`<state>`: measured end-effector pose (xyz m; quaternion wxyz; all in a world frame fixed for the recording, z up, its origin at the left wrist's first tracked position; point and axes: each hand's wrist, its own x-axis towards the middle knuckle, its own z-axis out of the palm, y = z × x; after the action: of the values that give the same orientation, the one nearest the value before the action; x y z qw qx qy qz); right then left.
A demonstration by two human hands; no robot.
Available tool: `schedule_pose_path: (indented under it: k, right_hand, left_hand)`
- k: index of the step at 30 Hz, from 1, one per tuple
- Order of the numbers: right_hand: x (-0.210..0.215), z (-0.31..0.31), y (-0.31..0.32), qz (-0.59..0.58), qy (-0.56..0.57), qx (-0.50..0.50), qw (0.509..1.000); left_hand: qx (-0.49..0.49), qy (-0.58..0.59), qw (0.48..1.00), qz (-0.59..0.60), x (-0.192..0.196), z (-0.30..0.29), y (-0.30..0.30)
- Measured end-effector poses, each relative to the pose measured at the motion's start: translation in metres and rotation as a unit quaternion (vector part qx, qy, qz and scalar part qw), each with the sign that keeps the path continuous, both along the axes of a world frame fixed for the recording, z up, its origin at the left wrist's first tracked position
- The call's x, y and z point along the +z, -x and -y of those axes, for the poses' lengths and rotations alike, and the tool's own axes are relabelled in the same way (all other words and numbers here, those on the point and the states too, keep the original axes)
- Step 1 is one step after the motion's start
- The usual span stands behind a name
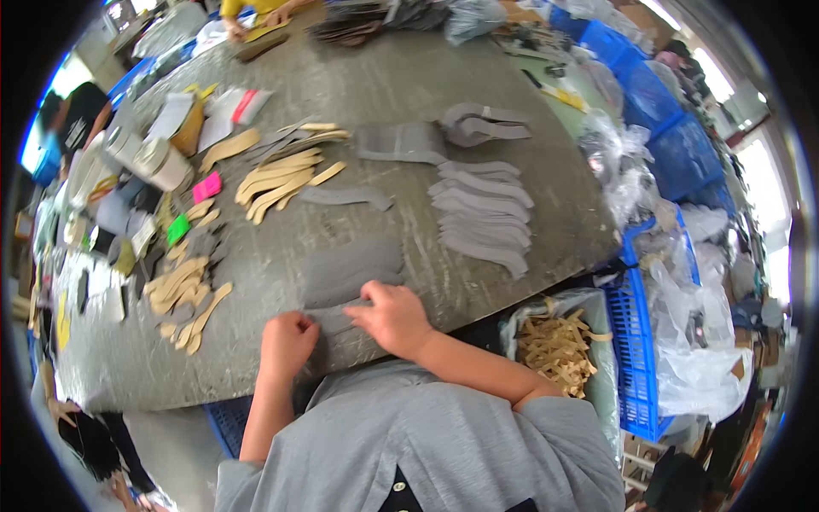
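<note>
A scuffed, dull-grey tabletop (264, 264) spreads before us, with a crowded workroom around it. Close to our body, we have both hands at one curved grey strip (337, 321), its long axis running roughly left to right. It lies between them: our left hand (290, 341) looks pinched on its left end, while our right hand (394, 320) bends over its right part, fingertips touching; whether they grip or only press, we cannot tell. Both hands are about equally near. Just beyond, a grey stack (354, 266) lies against the strip's far side.

To our right, below the table edge, a plastic-lined bin (605, 320) holds tan offcuts (556, 352); beside it stands a blue basket (630, 354) with clear bags about it. Farther off, we see overlapping grey strips (484, 213) on the right, tan pieces (281, 181) on the left, and white-lidded jars (162, 164), contents unclear. At the far edge, a co-worker's yellow sleeve (235, 8) shows.
</note>
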<state>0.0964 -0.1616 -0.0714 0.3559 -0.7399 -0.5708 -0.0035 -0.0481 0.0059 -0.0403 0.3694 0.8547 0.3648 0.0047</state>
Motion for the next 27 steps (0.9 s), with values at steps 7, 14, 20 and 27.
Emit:
schedule_pose_path:
  k: [7, 14, 20, 27]
  right_hand:
    - [0.027, 0.008, -0.004, 0.012, -0.063, -0.09, 0.994]
    - [0.04, 0.016, -0.013, -0.253, -0.03, -0.018, 0.967]
    - [0.052, 0.04, -0.025, -0.351, -0.008, -0.079, 0.933]
    - [0.049, 0.092, -0.086, -0.066, 0.022, -0.331, 0.941]
  left_hand:
    - [0.028, 0.093, 0.975, 0.201, -0.009, -0.003, 0.02]
    - [0.082, 0.237, 0.95, 0.185, 0.016, 0.0, 0.015]
    - [0.064, 0.308, 0.919, 0.238, 0.026, 0.008, -0.007]
    - [-0.03, 0.314, 0.884, 0.345, 0.029, 0.018, -0.028]
